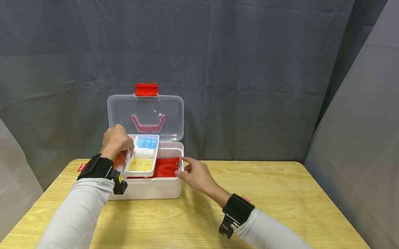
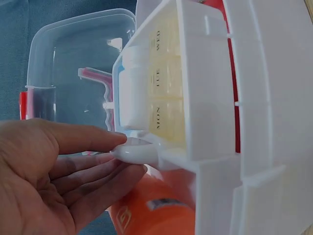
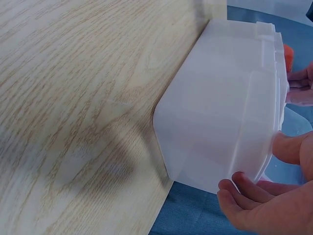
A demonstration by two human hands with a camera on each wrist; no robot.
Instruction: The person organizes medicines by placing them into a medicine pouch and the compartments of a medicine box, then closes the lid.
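A white storage box (image 1: 145,188) with a raised clear lid (image 1: 172,114) stands on the table. My left hand (image 1: 117,140) pinches the rounded white handle (image 2: 134,152) of an inner tray (image 1: 157,151) between thumb and fingers. In the tray lie a yellow pill organizer (image 2: 166,78) marked with weekdays, a white bottle (image 2: 134,95) and a blue pill organizer (image 1: 147,142). At the box's right rim, my right hand (image 1: 198,174) holds the wall with thumb and fingers. Below the left hand is an orange container (image 2: 151,205). Red material (image 1: 168,167) shows inside the box.
The wooden table (image 1: 254,196) extends to the right and front of the box. A red latch (image 1: 146,89) tops the lid, which bears a pink handle (image 1: 149,128). Behind hangs a grey curtain (image 1: 251,82), with pale panels (image 1: 368,133) at the sides.
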